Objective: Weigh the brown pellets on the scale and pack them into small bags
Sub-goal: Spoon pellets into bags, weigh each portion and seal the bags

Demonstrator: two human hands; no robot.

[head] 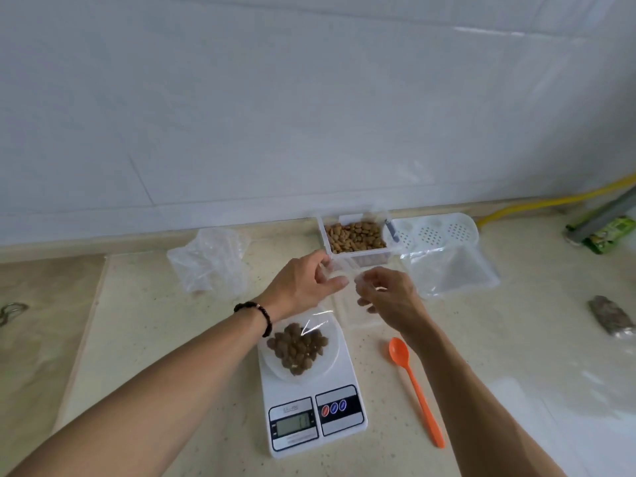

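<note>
Pinching the top of a small clear plastic bag [347,287] between them, the left hand [303,287] and the right hand [385,294] are hovering just beyond the white digital kitchen scale [309,407] on the pale speckled stone worktop [172,356]. The left hand's grip is closing thumb against fingers on the bag's left edge, and the right hand's grip is curling its fingers onto the right edge; the bag is so transparent that its outline is hard to follow. A dark beaded bracelet [256,315] is circling the left wrist. A pile of dark brown pellets [297,349] is sitting in a shallow clear round dish [330,352] on the scale's platform, with a glint of plastic film lying over it. The scale's display is lit, but its digits are too blurred to read. A clear rectangular plastic tub of lighter brown pellets [356,237] is standing by the wall behind the hands. An orange plastic spoon [413,383] is lying just right of the scale, bowl pointing away. A crumpled clear plastic bag [210,259] is resting to the left, and a translucent perforated plastic container [444,249] is lying to the right of the tub.
</note>
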